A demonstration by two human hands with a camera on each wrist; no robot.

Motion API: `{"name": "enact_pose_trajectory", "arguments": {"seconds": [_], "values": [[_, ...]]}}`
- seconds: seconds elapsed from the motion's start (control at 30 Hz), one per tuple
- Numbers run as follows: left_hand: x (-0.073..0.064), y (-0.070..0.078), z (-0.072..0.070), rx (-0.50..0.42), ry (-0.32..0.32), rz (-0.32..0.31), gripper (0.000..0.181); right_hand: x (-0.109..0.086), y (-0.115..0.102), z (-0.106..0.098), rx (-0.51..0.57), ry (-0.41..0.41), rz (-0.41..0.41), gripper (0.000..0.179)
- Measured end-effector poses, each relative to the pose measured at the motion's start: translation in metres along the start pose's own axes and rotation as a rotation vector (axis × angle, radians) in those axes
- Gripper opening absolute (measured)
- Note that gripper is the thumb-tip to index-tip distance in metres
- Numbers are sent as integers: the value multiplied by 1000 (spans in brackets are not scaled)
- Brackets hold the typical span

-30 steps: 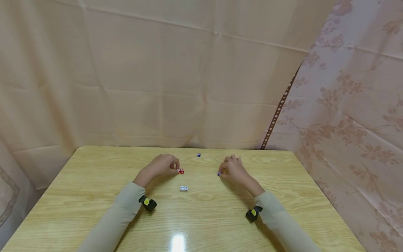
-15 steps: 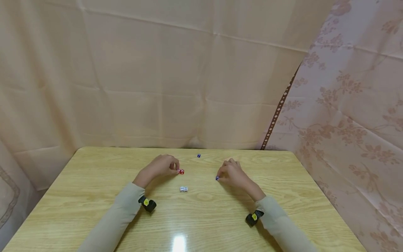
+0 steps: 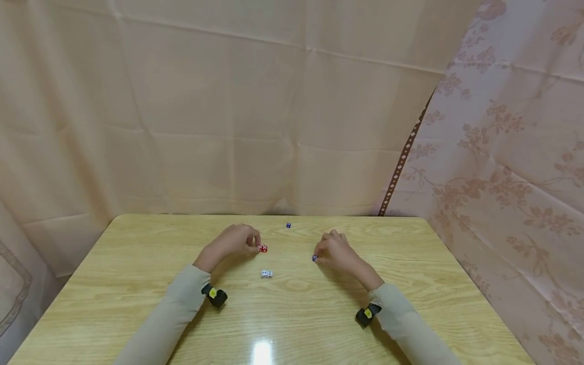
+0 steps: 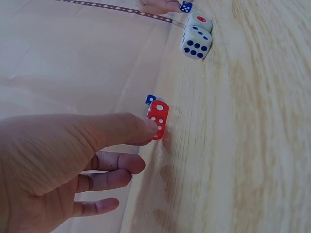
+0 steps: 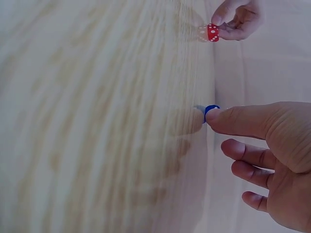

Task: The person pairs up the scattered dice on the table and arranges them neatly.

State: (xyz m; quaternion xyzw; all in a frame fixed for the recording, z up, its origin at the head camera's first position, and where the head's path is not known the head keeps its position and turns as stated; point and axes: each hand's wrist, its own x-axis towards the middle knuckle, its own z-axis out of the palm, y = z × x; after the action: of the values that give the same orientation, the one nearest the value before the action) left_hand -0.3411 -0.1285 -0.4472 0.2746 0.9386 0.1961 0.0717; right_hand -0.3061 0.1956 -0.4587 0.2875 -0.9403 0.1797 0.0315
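My left hand [image 3: 233, 240] is over the left middle of the table, its thumb and fingertips pinching at a pair of red dice [image 3: 263, 249] set side by side. In the left wrist view the thumb covers part of the red die [image 4: 160, 108]. My right hand [image 3: 336, 251] pinches a small blue die [image 3: 315, 258] low at the tabletop, right of the red pair. The right wrist view has the thumb over most of that blue die [image 5: 211, 110], the other fingers loosely bent. Another blue die [image 3: 288, 225] lies alone farther back.
Two white dice [image 3: 266, 274] stand side by side, nearer me than the red ones. The wooden table [image 3: 292, 319] ends at a beige curtain [image 3: 205, 126] behind and a flowered curtain [image 3: 511, 177] on the right. A small black camera [image 3: 218, 297] sits on each wrist.
My right hand has slid the blue die a little toward me and slightly left, mostly in the first half second. My left hand and the other dice have stayed put.
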Motion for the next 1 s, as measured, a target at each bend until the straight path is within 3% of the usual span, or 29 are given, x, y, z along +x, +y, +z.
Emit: {"name": "enact_pose_trajectory", "arguments": {"seconds": [0.53,1.0], "values": [[3,1,-1,24,7,10,9,0,-4,-3,-1,2,-1,7],[11,17,-19,66,24,22,26,-2,-5,-3,-4,12,-7,8]]}}
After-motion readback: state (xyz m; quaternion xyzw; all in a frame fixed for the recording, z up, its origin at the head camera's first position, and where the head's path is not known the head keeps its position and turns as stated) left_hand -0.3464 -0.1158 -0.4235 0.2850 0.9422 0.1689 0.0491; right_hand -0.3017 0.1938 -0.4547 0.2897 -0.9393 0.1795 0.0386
